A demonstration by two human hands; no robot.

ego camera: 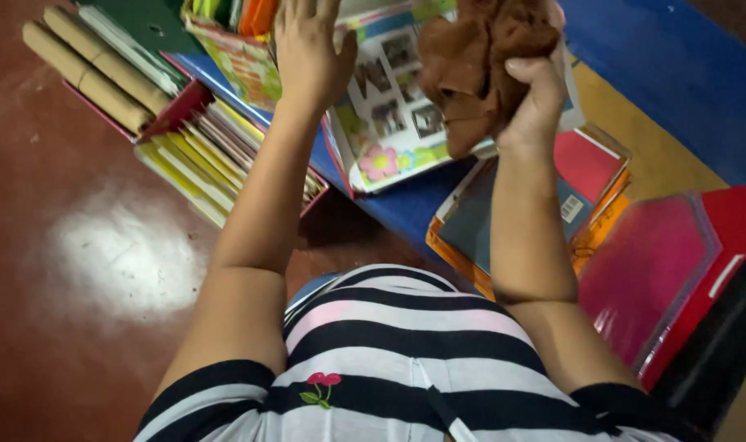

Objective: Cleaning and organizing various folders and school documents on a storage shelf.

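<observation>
The right hand [530,98] clamps its grip around a bunched brown cloth [479,57] raised above the illustrated book [389,123], while the left hand [307,49], fingers spread wide and empty, hovers just beside it, so wiping that book's cover looks underway.

- Landmark: large picture book [389,123], which lay open on the blue mat [684,65].
- Left of the book: the left hand [307,49] was raised with fingers spread, blocking the way to the box of books [242,57] behind it.
- Right of the book: the right hand [536,98] clutched a brown cloth [471,57], covering the book's upper right part.
- Far left of the book: stacked yellow booklets [193,164] and cardboard rolls [86,65] crowded the floor.
- Below and left of the book: red floor [78,270] lay bare, offering passage.
- Below and right of the book: folders [585,172] and a pink plastic case [659,270] lay close together.
</observation>
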